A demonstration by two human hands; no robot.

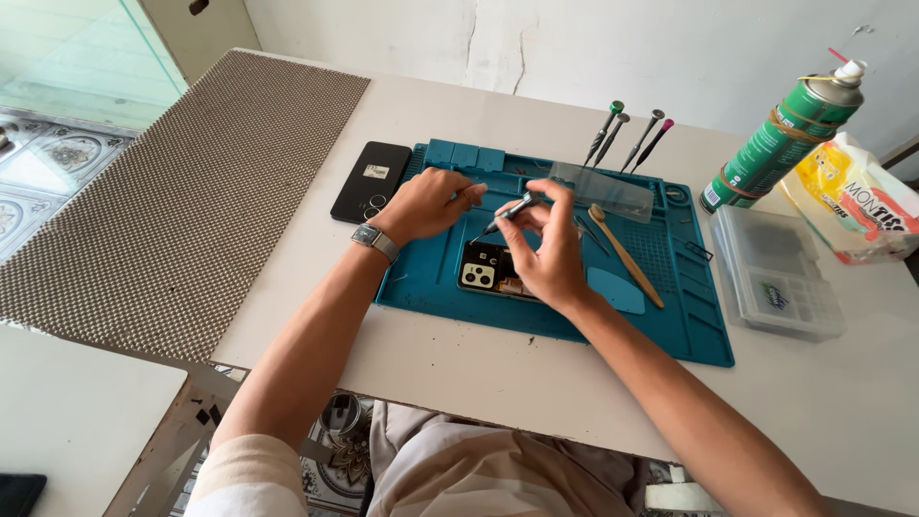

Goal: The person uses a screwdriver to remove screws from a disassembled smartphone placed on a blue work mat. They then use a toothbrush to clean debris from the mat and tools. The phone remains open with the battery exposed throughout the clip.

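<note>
Pinching a small screwdriver in my right hand, I held its tip above the opened phone on the blue mat; my left hand, fingers curled, rested just beside.

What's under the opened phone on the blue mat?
The opened phone lies directly on the blue mat. The right hand covers its right part, so anything beneath there is hidden.
</note>
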